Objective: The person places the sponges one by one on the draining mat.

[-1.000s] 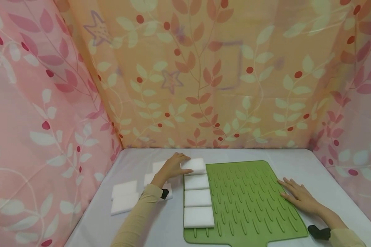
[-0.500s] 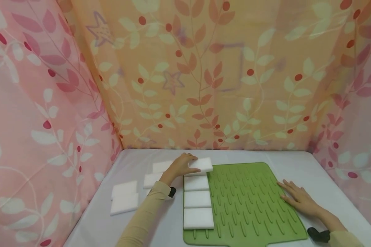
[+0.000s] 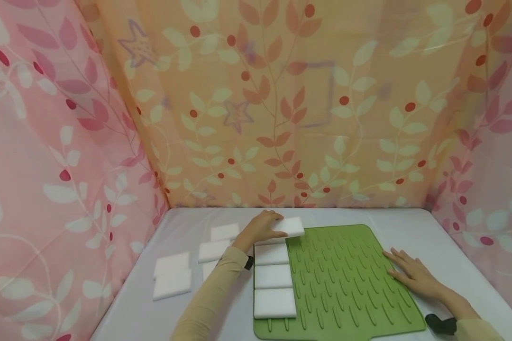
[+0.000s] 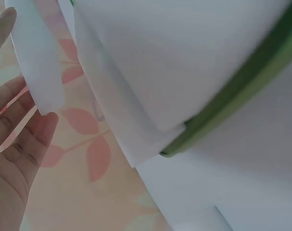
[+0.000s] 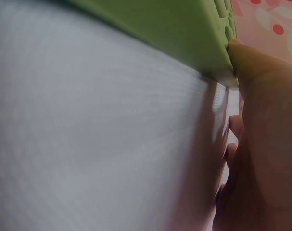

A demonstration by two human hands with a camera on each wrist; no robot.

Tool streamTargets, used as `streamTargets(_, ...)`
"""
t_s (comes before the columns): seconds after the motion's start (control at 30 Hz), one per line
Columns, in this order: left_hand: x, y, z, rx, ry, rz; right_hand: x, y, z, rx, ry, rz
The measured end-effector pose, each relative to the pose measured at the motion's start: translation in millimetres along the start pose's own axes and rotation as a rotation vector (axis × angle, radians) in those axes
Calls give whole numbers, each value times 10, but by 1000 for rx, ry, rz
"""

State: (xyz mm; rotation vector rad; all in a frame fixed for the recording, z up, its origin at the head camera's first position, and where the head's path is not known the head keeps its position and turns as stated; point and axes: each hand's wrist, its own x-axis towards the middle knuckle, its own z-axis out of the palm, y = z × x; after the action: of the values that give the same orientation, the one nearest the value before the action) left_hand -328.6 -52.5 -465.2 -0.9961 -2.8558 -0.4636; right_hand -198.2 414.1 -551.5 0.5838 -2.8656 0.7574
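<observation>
My left hand (image 3: 262,228) holds a white rectangular foam sponge (image 3: 292,227) by its left end, thumb on the near side and fingers on the far side. It is over the far left part of a green ridged mat (image 3: 345,279). In the left wrist view the sponge (image 4: 37,57) sits between thumb and fingertips, above the mat's level. Below it, white sponges (image 3: 274,276) form a column along the mat's left edge; the farthest is mostly hidden by my hand. My right hand (image 3: 416,274) rests at the mat's right edge with fingers extended, its thumb touching the rim (image 5: 218,72).
Several more white sponges lie on the white table (image 3: 128,303) left of the mat, including a pair (image 3: 172,284) farther left and others (image 3: 224,232) partly behind my left arm. Patterned cloth walls (image 3: 256,118) close off the back and sides.
My left hand has carried the sponge rightward along the mat's far edge, exposing part of the white sponge beneath. My right hand stays at the mat's right edge.
</observation>
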Motion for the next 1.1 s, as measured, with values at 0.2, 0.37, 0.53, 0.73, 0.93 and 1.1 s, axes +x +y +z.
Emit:
streamTargets(0.2, 85, 87, 12, 6, -6, 10, 9, -19, -10, -8, 3, -4)
streamTargets(0.37, 156, 167, -9, 13, -35, 8, 21, -36, -16, -2, -6, 1)
streamTargets(0.53, 224, 235, 1, 21, -66, -6, 19, -58, -35, 6, -7, 4)
streamTargets(0.73, 309, 301, 52, 19, -96, 5, 25, -54, -31, 2, -7, 2)
streamTargets(0.93, 396, 361, 117, 50, -117, 2, 17, -37, -17, 8, -11, 10)
streamTargets(1.1, 444, 395, 166, 105, -135, -4, 17, -41, -21, 5, -14, 14)
